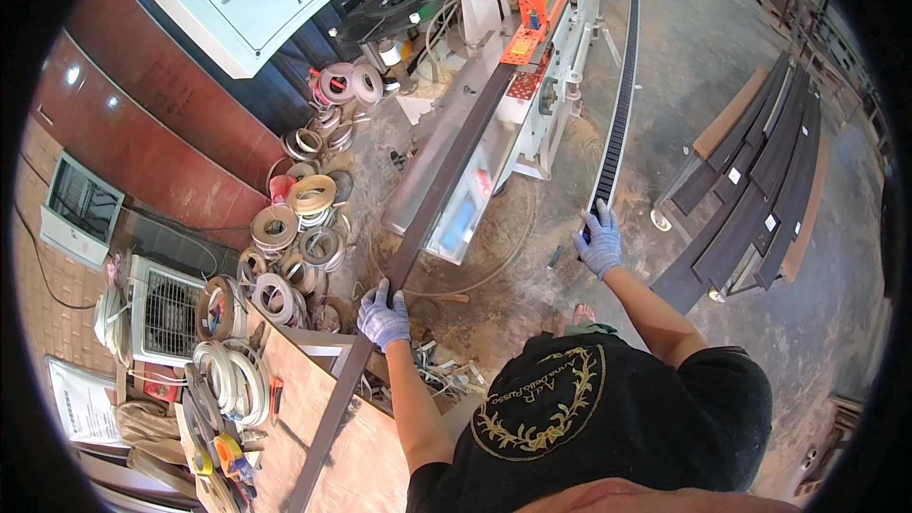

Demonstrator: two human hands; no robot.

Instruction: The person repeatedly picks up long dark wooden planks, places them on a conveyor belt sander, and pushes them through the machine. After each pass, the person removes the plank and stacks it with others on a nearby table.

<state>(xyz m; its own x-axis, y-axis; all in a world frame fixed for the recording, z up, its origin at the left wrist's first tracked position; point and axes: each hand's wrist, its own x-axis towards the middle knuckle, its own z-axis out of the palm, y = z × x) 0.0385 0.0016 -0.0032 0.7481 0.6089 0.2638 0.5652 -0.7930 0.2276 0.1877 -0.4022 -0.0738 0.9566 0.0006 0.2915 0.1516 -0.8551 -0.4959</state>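
Observation:
A long, narrow dark brown board (432, 223) slants from the wooden worktable at lower left up into the edge banding machine (532, 28). My left hand (383, 318), in a pale blue-grey glove, lies across the board just beyond the table's edge, its fingers spread on the top face. To the right, my gloved right hand (599, 245) rests on the near end of a long roller rail (619, 114), fingers apart. What lies under each palm is hidden.
Coils of edging tape (275, 226) are heaped left of the machine, below a control cabinet (247, 0) with a lit screen. Dark boards (750, 176) lie on a stand at right. The plywood worktable (290, 399) carries a red-handled tool (275, 397). Scraps litter the floor.

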